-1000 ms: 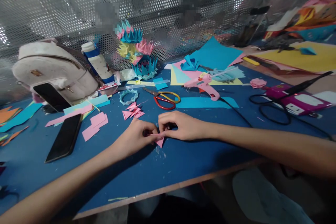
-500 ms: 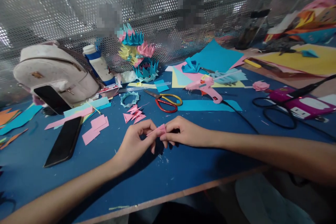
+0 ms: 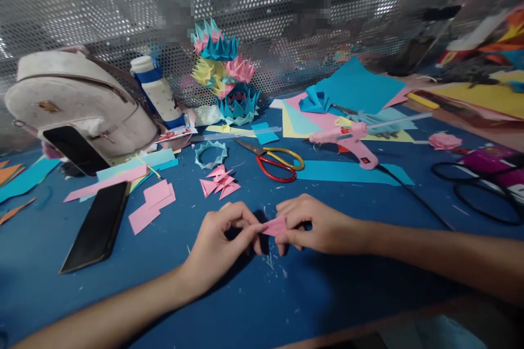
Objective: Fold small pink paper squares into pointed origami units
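Between my hands is a small folded piece of pink paper (image 3: 274, 226), held just above the blue table. My left hand (image 3: 227, 240) pinches its pointed left end between thumb and fingers. At the wider right end, my right hand (image 3: 315, 226) grips it with thumb and index finger. Beyond the hands lie several folded pink paper triangles (image 3: 220, 182) and a ring of light blue folded paper (image 3: 210, 154). Scissors with red and yellow handles (image 3: 275, 162) rest nearby. Flat pink paper squares (image 3: 152, 206) lie left of my left hand.
A pink glue gun (image 3: 347, 142) with a black cord lies at the right, beside a blue paper strip (image 3: 356, 172). A black phone (image 3: 96, 226), a backpack (image 3: 77, 101) and a bottle (image 3: 158, 90) are at the left. A folded-paper tower (image 3: 227, 73) stands at the back.
The camera view has shifted. My fingers are farther apart on the pink paper, with more of it showing; the left hand now pinches its tip.
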`<action>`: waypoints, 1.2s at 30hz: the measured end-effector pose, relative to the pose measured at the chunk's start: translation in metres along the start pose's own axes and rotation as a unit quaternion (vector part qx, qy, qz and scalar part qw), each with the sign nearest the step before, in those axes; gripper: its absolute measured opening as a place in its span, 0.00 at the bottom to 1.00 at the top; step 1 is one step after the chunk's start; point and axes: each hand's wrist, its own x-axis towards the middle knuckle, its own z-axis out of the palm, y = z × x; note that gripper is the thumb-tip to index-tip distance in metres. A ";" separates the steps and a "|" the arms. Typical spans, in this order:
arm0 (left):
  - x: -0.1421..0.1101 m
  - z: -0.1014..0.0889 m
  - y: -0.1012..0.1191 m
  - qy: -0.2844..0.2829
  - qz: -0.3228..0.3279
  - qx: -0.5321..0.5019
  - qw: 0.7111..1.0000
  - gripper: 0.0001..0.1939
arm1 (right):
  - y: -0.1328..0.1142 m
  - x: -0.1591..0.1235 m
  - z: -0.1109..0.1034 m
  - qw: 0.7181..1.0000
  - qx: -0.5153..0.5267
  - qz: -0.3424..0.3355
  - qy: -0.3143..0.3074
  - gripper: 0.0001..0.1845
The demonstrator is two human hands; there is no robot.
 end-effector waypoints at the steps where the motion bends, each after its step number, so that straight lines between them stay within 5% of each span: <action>1: 0.001 -0.001 -0.001 0.001 -0.002 0.003 1.000 0.16 | -0.001 0.000 0.000 1.000 -0.004 -0.001 -0.001 0.20; 12: 0.001 -0.003 0.002 0.033 0.030 0.076 0.996 0.18 | 0.003 -0.002 -0.001 1.000 -0.008 -0.010 0.006 0.23; 19: 0.035 -0.044 -0.006 0.134 0.018 0.219 0.966 0.15 | 0.004 0.001 -0.006 1.000 -0.009 0.013 0.015 0.28; 24: 0.050 -0.070 -0.013 0.126 -0.022 0.327 0.937 0.12 | 0.001 0.001 -0.005 0.999 -0.034 -0.035 0.001 0.28; 28: 0.053 -0.103 0.002 0.116 -0.028 0.376 0.919 0.14 | -0.001 0.000 -0.006 0.998 -0.045 -0.052 -0.001 0.28; 33: 0.047 -0.173 0.012 0.029 -0.097 0.446 0.889 0.15 | 0.000 -0.001 -0.006 0.996 -0.061 -0.065 -0.016 0.26; 36: 0.038 -0.211 0.006 0.048 -0.150 0.502 0.850 0.15 | 0.001 -0.001 -0.005 0.995 -0.068 -0.074 -0.020 0.24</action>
